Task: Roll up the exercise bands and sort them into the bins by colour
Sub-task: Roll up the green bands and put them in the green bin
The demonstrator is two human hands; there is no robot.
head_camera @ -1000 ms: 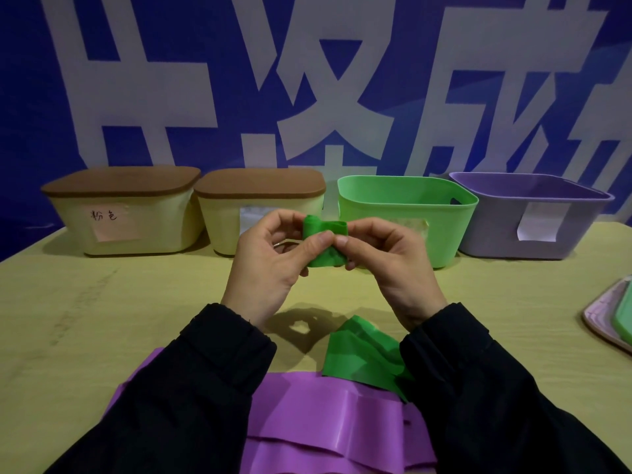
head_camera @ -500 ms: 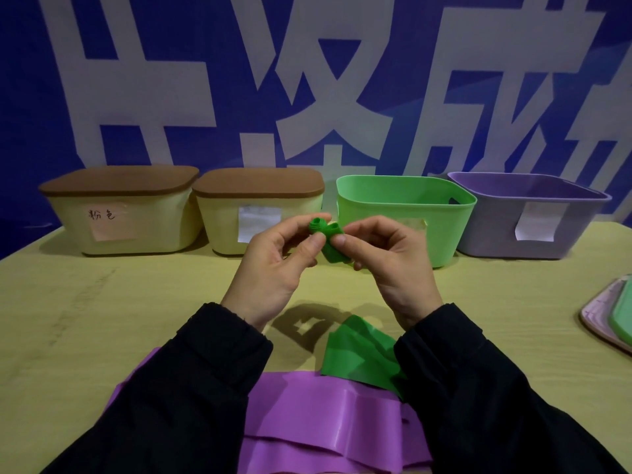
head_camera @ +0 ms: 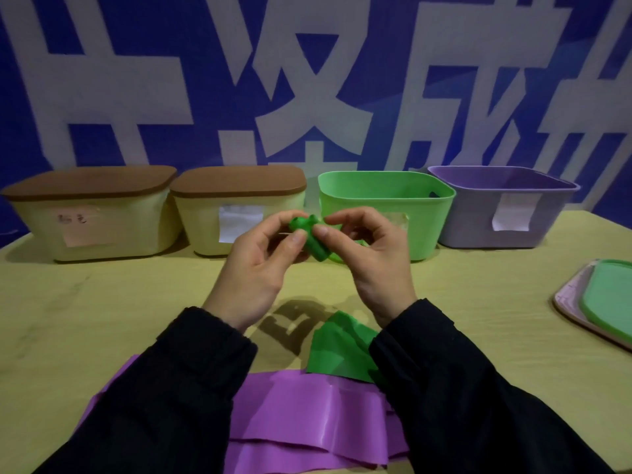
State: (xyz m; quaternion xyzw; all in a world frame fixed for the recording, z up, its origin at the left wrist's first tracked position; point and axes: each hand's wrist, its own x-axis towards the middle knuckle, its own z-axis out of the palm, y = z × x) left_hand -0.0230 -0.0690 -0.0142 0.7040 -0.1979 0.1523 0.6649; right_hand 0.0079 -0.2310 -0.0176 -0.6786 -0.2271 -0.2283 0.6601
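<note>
Left hand [head_camera: 258,268] and right hand [head_camera: 371,260], raised above the middle of the surface [head_camera: 136,309], pinch between thumbs and fingertips a small rolled green band [head_camera: 313,239]; both hands are closed on it. A loose green tail [head_camera: 338,350] lies on the surface below the right wrist; whether it joins the roll cannot be told. Just nearer the front edge, a flat purple band [head_camera: 307,415] lies spread between the black sleeves [head_camera: 164,405]. Along the far edge stand four bins in a row: two cream bins with brown lids, the left one [head_camera: 92,213] and its neighbour [head_camera: 239,206], then an open green bin [head_camera: 386,206] and an open purple bin [head_camera: 502,213]. At the right edge lies a pink tray [head_camera: 567,302] carrying a green lid [head_camera: 608,302].
</note>
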